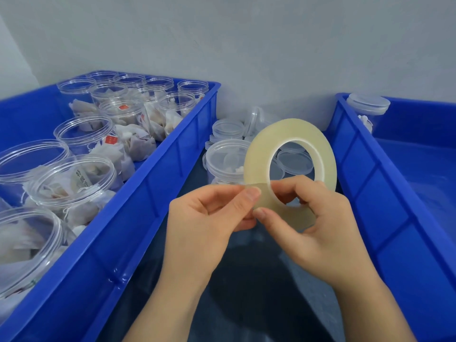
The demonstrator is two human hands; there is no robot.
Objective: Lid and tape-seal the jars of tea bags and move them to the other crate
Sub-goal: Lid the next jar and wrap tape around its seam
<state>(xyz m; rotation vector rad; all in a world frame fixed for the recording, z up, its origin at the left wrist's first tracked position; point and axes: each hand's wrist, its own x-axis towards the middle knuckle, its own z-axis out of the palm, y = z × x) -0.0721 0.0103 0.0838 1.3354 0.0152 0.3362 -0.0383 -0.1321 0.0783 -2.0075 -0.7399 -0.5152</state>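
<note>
My right hand [318, 218] holds a roll of clear tape [261, 154] upright, fingers hooked through its core. My left hand [209, 218] pinches the loose tape end [254, 187] at the roll's lower edge. Just behind the roll a lidded jar of tea bags [222, 161] stands on the dark table between the crates. The blue crate on the left [158, 178] holds several open jars of tea bags [84, 134]. The blue crate on the right [370, 183] holds one lidded jar [369, 106] in its far corner.
Several loose clear lids [228, 129] lie in a heap on the table behind the lidded jar, between the two crates. A grey wall closes off the back. The dark table surface [259, 280] shows below my hands.
</note>
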